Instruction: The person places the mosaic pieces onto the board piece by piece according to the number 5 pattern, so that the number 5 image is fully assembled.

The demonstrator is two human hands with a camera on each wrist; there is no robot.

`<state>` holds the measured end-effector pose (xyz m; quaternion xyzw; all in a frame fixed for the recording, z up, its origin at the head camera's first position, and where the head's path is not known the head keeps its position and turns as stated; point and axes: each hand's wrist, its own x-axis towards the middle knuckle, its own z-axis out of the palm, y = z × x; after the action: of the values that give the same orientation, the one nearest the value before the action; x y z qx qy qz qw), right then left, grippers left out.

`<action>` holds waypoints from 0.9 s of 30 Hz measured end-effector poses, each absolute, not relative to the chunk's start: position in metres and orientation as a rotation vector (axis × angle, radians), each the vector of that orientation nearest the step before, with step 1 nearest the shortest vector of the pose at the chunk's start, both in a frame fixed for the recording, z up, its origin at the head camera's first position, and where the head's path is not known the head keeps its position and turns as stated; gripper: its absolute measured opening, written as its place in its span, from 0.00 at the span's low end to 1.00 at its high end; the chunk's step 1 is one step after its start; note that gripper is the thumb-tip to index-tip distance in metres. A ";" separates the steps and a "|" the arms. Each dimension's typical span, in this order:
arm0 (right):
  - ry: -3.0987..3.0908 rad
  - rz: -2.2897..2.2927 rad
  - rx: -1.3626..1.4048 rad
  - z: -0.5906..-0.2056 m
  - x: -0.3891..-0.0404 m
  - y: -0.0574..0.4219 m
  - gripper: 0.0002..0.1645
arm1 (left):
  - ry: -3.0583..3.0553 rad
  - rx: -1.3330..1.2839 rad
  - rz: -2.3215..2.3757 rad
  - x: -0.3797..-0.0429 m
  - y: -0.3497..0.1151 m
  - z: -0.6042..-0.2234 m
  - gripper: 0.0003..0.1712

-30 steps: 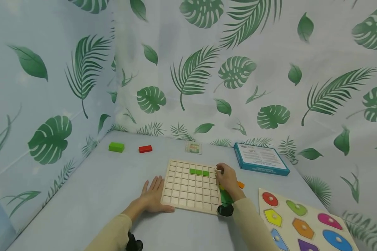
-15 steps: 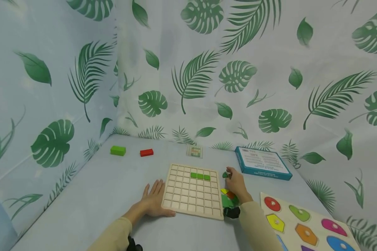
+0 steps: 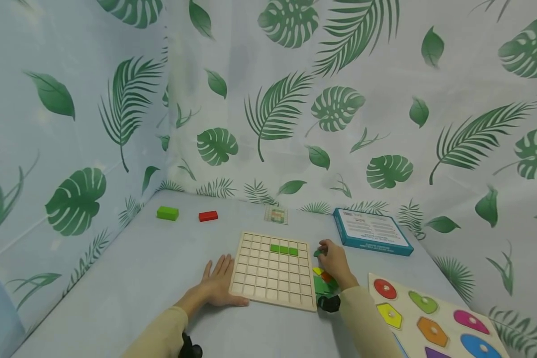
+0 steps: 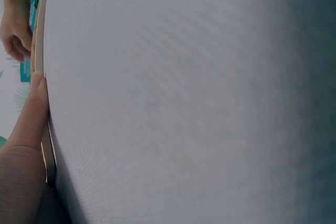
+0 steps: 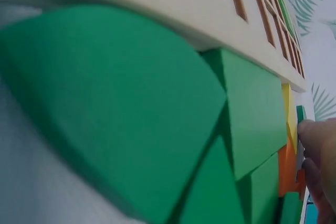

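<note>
My left hand [image 3: 218, 283] lies flat on the table, fingers spread, with its thumb along the lower left corner of a wooden grid board [image 3: 268, 271]. Green squares [image 3: 284, 249] fill three cells in a row near the board's top. Just off the board's right edge, my right hand [image 3: 334, 261] pinches a small dark green block [image 3: 317, 253] low over the table. Beneath the right wrist are loose green blocks, including a leaf-shaped one [image 5: 121, 98] and a lighter one [image 5: 254, 103], beside yellow [image 3: 317, 271] and orange [image 3: 325, 277] blocks. My forearm partly hides this pile.
A lime block [image 3: 167, 213], a red block [image 3: 208, 216] and a small pattern card [image 3: 276, 215] lie at the back. A blue box [image 3: 373, 231] sits back right. On the front right is a knobbed shape puzzle [image 3: 434, 315]. Leaf-printed cloth walls enclose the table.
My right hand has moved from the board's right edge to the table just right of it, then slightly toward me with the green block. The left hand has stayed put.
</note>
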<state>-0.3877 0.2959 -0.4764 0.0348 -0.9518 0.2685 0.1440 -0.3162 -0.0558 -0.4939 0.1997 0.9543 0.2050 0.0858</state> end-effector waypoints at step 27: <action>-2.682 0.812 0.361 -0.461 -0.392 0.261 0.18 | 2.825 0.584 0.563 -0.310 -0.056 -0.479 0.70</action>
<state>-0.3917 0.2609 -0.4614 0.1261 -0.9374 0.2840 0.1575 -0.3101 -0.0563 -0.4790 0.1978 0.9562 0.1907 0.1012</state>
